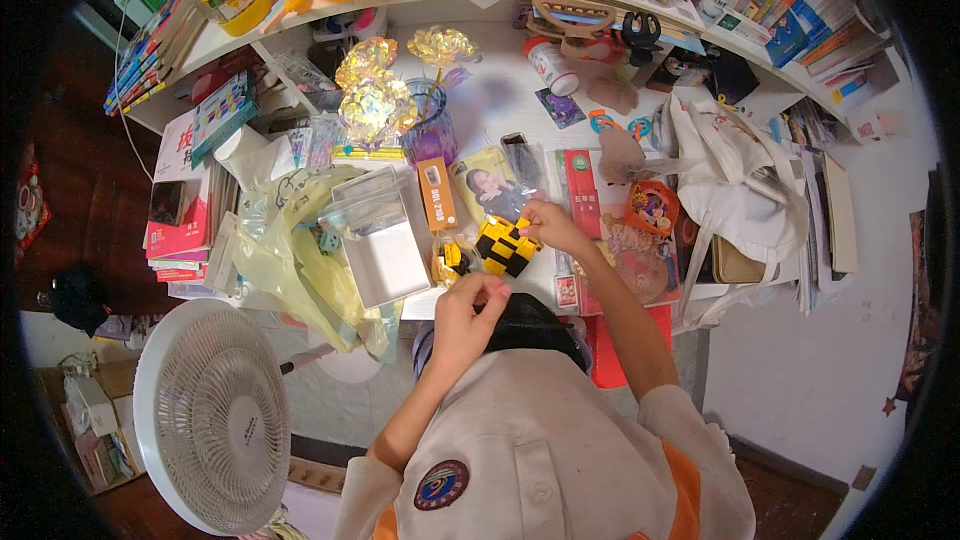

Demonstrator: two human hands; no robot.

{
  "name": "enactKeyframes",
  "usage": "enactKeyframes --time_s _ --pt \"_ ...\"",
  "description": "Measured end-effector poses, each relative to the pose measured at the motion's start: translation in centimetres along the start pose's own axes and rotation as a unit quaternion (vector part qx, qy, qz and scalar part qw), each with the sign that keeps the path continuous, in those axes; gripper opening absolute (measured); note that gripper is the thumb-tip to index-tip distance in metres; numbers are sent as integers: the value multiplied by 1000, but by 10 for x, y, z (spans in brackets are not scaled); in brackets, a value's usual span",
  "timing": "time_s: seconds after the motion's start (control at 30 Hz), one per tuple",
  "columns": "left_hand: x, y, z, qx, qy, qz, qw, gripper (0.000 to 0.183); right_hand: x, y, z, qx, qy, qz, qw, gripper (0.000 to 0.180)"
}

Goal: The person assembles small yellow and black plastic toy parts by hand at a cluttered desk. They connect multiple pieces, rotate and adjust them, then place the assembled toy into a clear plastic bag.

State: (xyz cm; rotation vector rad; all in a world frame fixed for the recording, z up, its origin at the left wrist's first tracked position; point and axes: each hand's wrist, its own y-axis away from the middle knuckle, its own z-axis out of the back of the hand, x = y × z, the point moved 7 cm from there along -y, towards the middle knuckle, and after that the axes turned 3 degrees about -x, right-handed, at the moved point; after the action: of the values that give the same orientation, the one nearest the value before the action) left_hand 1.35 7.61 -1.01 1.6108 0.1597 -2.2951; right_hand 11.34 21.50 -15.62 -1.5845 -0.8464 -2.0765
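Note:
A yellow-and-black toy brick model point(506, 245) rests at the front of the desk. My right hand point(553, 227) has its fingertips on the model's upper right corner, where a yellow brick shows beside them. Closer to my body, my left hand point(469, 319) is raised with thumb and fingers brought together; whether a small piece is between them cannot be made out. A clear plastic bag with yellow and black bricks point(452, 258) lies left of the model. Behind that bag is an orange box point(436, 193), with an open white box point(386, 255) to its left.
A crumpled yellowish plastic bag point(292, 240) hangs over the desk's front edge. Foil flowers stand in a purple glass vase point(431, 127). Books point(622, 255) and an orange container point(652, 208) lie right, beside a white cloth bag point(739, 172). A fan point(214, 416) stands at left.

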Motion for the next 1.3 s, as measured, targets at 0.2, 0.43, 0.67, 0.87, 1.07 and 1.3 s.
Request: enactKeyframes --time_s 0.2,0.43,0.67,0.87,1.07,1.3 --pt "-7 -43 -17 -45 -333 -268 903 26 8 20 3 31 -52 -39 997 9" --pt "64 -101 -88 386 -424 -100 813 25 13 20 -1 -16 -32 -27 999 9" --pt "78 -111 -92 429 -397 -85 807 29 13 30 -8 -60 -27 19 998 9" --pt "78 -112 -91 428 -362 -97 823 27 9 28 -6 -75 37 33 996 10" --pt "70 -128 -67 286 -232 -65 927 24 10 28 0 -109 25 51 992 12" --pt "60 -116 -60 255 255 204 910 26 14 32 4 -137 57 59 987 15"
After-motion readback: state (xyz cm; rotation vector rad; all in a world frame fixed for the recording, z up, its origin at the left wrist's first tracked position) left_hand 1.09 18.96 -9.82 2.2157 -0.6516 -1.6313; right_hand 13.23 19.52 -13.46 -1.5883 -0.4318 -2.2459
